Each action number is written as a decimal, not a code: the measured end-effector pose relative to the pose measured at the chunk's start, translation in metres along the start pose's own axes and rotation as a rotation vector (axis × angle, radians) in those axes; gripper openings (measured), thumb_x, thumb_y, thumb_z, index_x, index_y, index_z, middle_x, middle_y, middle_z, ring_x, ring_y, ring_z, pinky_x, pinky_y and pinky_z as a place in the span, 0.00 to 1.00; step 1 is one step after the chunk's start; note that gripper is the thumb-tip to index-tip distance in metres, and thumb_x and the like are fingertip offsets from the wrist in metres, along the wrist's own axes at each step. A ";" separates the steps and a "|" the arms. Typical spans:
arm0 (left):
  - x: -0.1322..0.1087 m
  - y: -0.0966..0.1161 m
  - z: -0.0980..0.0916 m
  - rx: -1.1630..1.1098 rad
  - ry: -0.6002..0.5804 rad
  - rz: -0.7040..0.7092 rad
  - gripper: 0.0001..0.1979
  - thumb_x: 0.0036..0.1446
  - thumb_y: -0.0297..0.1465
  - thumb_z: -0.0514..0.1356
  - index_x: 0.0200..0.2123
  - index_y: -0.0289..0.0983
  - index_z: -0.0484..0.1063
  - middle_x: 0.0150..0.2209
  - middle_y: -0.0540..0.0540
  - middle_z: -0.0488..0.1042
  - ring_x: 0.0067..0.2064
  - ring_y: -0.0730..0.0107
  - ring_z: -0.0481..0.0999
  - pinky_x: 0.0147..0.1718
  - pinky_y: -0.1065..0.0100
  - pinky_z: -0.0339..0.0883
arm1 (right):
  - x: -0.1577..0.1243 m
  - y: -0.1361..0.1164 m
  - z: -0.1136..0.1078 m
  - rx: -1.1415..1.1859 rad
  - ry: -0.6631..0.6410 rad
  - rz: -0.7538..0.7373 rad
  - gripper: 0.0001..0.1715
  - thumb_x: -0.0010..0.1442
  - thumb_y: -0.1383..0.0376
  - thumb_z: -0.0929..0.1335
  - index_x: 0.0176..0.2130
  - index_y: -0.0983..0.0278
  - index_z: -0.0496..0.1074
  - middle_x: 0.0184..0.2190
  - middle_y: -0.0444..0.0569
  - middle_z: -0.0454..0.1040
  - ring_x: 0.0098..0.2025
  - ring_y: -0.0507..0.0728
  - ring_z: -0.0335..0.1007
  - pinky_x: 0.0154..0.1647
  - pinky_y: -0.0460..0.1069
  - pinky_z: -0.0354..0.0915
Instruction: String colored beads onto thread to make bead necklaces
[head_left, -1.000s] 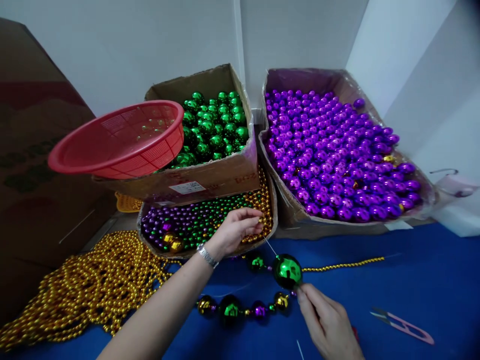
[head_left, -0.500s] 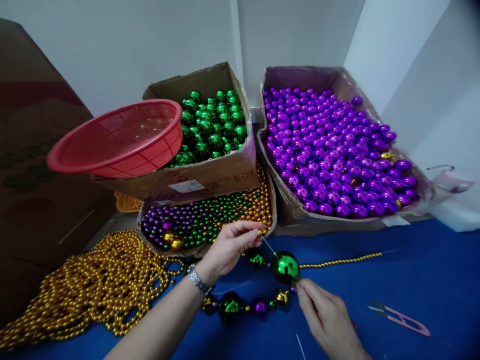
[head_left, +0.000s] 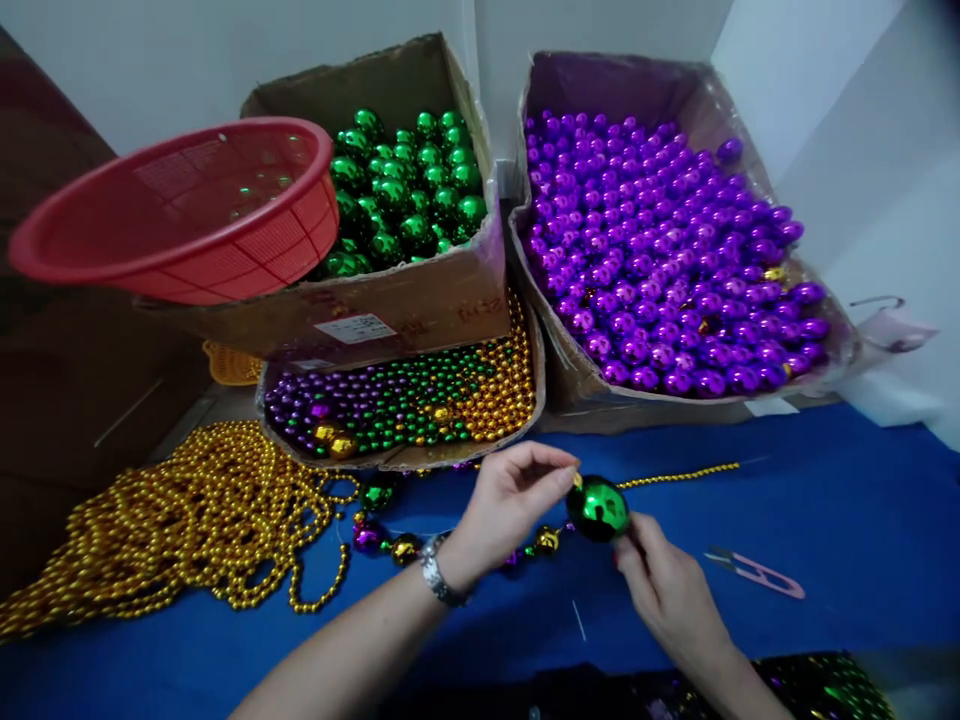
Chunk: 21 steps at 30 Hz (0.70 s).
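My left hand (head_left: 510, 505), wearing a metal-band watch (head_left: 437, 572), pinches a small gold bead (head_left: 577, 480) against the upper left of a large shiny green bead (head_left: 600, 508). At the lower right edge of that green bead, my right hand (head_left: 671, 580) is closed, thumb and finger pressed on it. Part of a bead strand (head_left: 405, 548) in green, purple and gold lies behind my left wrist, which hides some of it. To the right of my hands is a pink-handled thread snipper (head_left: 757, 575) on the blue table (head_left: 840, 520).
Boxes of green balls (head_left: 405, 190), purple balls (head_left: 660, 260) and mixed small beads (head_left: 405, 395) stand at the back. A red basket (head_left: 225, 255) rests over the green box's left side. Gold bead strings (head_left: 187, 520) are heaped at left; a short gold string (head_left: 679, 475) lies at right.
The gold bead in my left hand has come down the thread to the large green bead, closing the gap between them. The view has tilted downward, and both hands sit slightly farther right.
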<state>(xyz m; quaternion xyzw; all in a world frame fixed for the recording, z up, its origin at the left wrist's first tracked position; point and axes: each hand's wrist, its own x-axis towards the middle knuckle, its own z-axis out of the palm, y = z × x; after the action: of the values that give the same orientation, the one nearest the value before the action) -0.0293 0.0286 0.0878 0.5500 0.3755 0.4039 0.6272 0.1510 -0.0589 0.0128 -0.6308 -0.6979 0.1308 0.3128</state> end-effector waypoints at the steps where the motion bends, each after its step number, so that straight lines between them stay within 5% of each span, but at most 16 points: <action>1: -0.005 -0.010 0.004 0.009 0.011 -0.010 0.10 0.54 0.32 0.62 0.37 0.32 0.74 0.35 0.43 0.77 0.34 0.69 0.75 0.36 0.68 0.69 | -0.007 0.005 0.007 0.011 -0.037 0.000 0.12 0.66 0.62 0.57 0.38 0.63 0.65 0.23 0.45 0.72 0.23 0.54 0.71 0.23 0.45 0.64; 4: -0.020 -0.037 0.009 0.126 0.006 0.061 0.08 0.55 0.32 0.60 0.34 0.32 0.75 0.36 0.41 0.77 0.37 0.66 0.75 0.38 0.66 0.69 | -0.024 0.022 0.028 0.055 -0.120 -0.086 0.11 0.65 0.64 0.57 0.37 0.63 0.67 0.27 0.48 0.74 0.29 0.54 0.74 0.28 0.44 0.68; 8: -0.036 -0.051 0.006 0.341 -0.024 0.193 0.06 0.56 0.30 0.59 0.32 0.34 0.75 0.36 0.42 0.77 0.40 0.66 0.75 0.41 0.66 0.68 | -0.034 0.037 0.034 0.008 -0.189 -0.105 0.16 0.64 0.66 0.57 0.49 0.63 0.66 0.41 0.53 0.75 0.40 0.55 0.75 0.37 0.46 0.71; 14: -0.041 -0.014 0.005 0.384 -0.115 0.345 0.08 0.58 0.26 0.56 0.38 0.32 0.75 0.38 0.41 0.77 0.40 0.68 0.75 0.41 0.70 0.68 | -0.013 0.008 0.009 0.030 -0.099 -0.161 0.20 0.65 0.63 0.59 0.55 0.63 0.62 0.48 0.55 0.72 0.48 0.57 0.71 0.44 0.49 0.70; 18: -0.042 0.013 0.005 0.341 -0.104 0.428 0.08 0.57 0.24 0.57 0.39 0.32 0.74 0.38 0.40 0.77 0.41 0.68 0.75 0.42 0.69 0.69 | 0.000 -0.018 0.008 0.187 -0.027 -0.343 0.15 0.64 0.67 0.60 0.50 0.63 0.66 0.41 0.54 0.75 0.41 0.56 0.74 0.41 0.46 0.71; 21: -0.044 0.023 -0.003 0.363 -0.097 0.432 0.08 0.57 0.25 0.57 0.39 0.33 0.74 0.37 0.41 0.77 0.40 0.68 0.75 0.41 0.69 0.69 | 0.002 -0.019 0.013 0.264 -0.065 -0.338 0.13 0.64 0.69 0.60 0.47 0.61 0.68 0.37 0.51 0.76 0.36 0.54 0.75 0.37 0.44 0.71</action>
<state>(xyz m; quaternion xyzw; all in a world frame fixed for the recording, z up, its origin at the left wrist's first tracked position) -0.0515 -0.0089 0.1118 0.7393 0.2854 0.4273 0.4353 0.1277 -0.0579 0.0147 -0.4539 -0.7803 0.1870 0.3875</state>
